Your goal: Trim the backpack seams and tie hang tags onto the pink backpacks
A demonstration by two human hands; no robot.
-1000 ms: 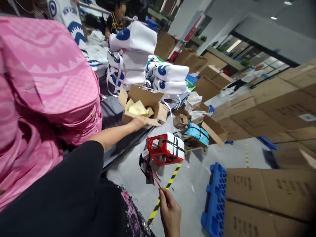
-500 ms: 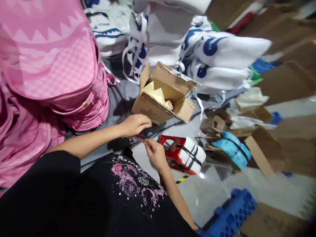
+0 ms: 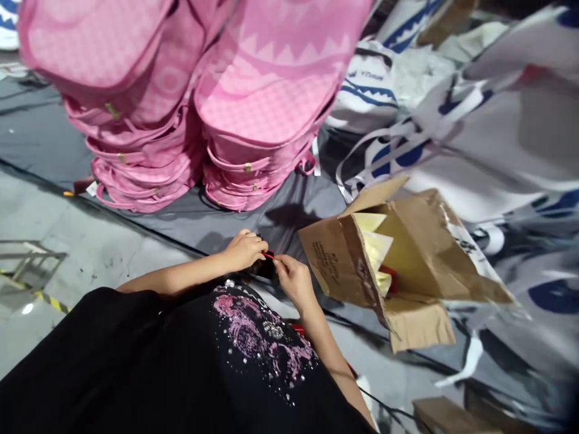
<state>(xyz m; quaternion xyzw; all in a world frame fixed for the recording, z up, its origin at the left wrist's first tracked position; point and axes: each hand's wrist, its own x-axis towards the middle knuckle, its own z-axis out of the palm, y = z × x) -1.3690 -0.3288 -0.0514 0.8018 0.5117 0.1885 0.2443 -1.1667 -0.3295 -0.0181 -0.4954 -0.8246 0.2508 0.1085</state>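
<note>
Between my hands runs a thin red strip, too small and blurred to name more exactly. My left hand is closed around its left end, with the fingers curled downward. The right end is pinched between thumb and fingers of my right hand. Something black shows just beneath the strip; I cannot tell what it is or whether it is joined to it. Right of my hands stands an open cardboard box with yellowish paper pieces and something red inside.
Stacked pink backpacks stand beyond my hands on a table with a grey cover. White and blue bags are piled at the right. A metal frame stands on the floor at left, and another carton lies at lower right.
My view has swung left, so the box and white bags sit farther right and more pink backpacks show. Both hands still hold the red strip.
</note>
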